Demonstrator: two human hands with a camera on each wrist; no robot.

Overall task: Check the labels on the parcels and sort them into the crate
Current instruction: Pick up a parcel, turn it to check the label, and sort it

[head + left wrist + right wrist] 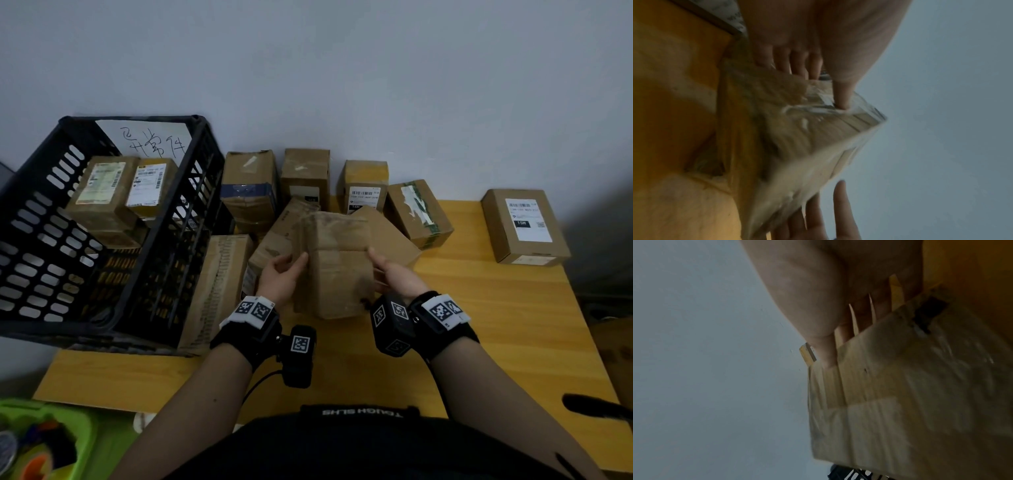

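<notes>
I hold a worn brown cardboard parcel (337, 263) above the yellow table (479, 325), in front of my chest. My left hand (291, 270) grips its left edge, thumb on the upper face and fingers underneath. My right hand (383, 270) grips the right edge the same way. No label shows on the face turned up to me. In the left wrist view the thumb (842, 97) presses the blurred parcel (797, 138). The right wrist view shows the fingers (863, 313) behind the parcel (910, 394). The black slatted crate (178, 260) stands at the left with two labelled parcels (102, 185) inside.
Several parcels (305, 174) stand in a row against the wall behind the held one. A long box (219, 284) leans beside the crate. One labelled parcel (524, 226) lies alone at the far right. A handwritten paper sign (150, 140) hangs inside the crate. A green object (44, 438) sits low left.
</notes>
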